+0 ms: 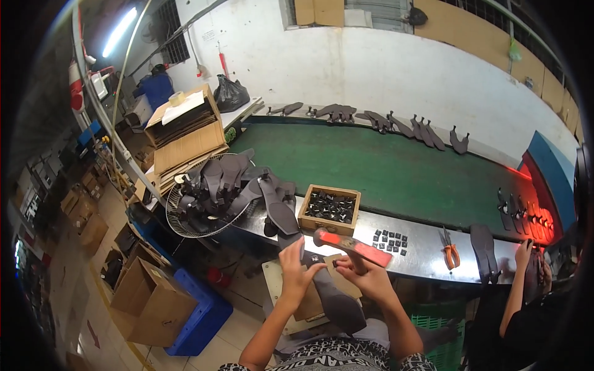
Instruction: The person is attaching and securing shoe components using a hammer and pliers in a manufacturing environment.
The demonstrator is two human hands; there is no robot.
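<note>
A dark grey shoe insole [337, 303] lies slantwise across a board over my lap, its wide end toward me. My left hand [295, 272] grips its narrow far end, thumb stretched to the right across it. Just right of it, my right hand [366, 279] is closed round a hammer [352, 246] with red on its head. A small black piece [336, 263] shows at the right fingertips. A small dark fitting [315, 260] sits on the insole between my hands. Beyond them, a wooden box [303, 221] holds many small black square pieces.
More insoles fill a wire basket [175, 224] at left. Small black squares [391, 241] and orange-handled pliers [450, 250] lie on the metal ledge [421, 263]. Behind runs a green conveyor belt [371, 164]. A co-worker's hands [525, 256] work at right. A blue crate [201, 315] stands lower left.
</note>
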